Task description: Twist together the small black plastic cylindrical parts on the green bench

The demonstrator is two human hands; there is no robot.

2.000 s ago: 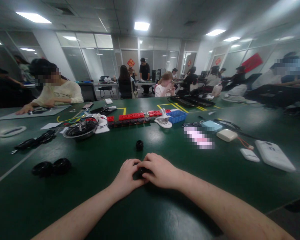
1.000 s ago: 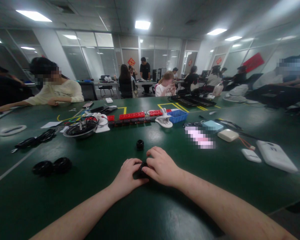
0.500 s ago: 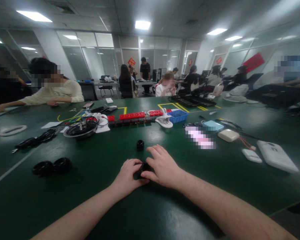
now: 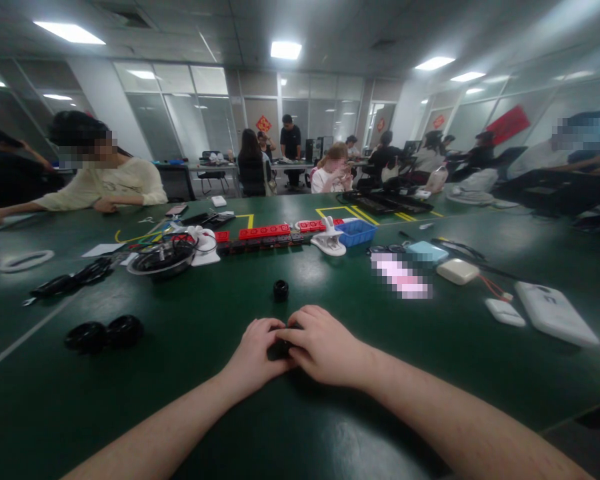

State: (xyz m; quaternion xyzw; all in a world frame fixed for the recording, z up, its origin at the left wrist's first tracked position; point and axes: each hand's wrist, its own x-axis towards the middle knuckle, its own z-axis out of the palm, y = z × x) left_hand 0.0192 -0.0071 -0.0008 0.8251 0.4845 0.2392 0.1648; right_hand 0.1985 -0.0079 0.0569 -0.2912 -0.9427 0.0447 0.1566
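Note:
Both my hands close around a small black round part (image 4: 284, 344) low over the green table (image 4: 195, 413). My left hand (image 4: 257, 350) grips it from the left, thumb below and fingers above. From the right, my right hand (image 4: 325, 343) holds the same part with curled fingers. Most of the part is hidden by my fingers, so its exact kind does not show. Just beyond my hands stands another small black cylindrical piece (image 4: 281, 291). On the left, two larger black ring-shaped parts (image 4: 105, 333) lie side by side.
Farther back are a metal bowl with cables (image 4: 163, 263), red power strips (image 4: 264, 231), a white clip (image 4: 329, 240) and a blue bin (image 4: 356, 231). To the right lie a cream case (image 4: 457, 271) and a white power bank (image 4: 555, 312). A person (image 4: 105, 173) sits at the left.
The fingers of my right hand have come down and curled closer around the black part, covering more of it. My left hand has stayed nearly in place.

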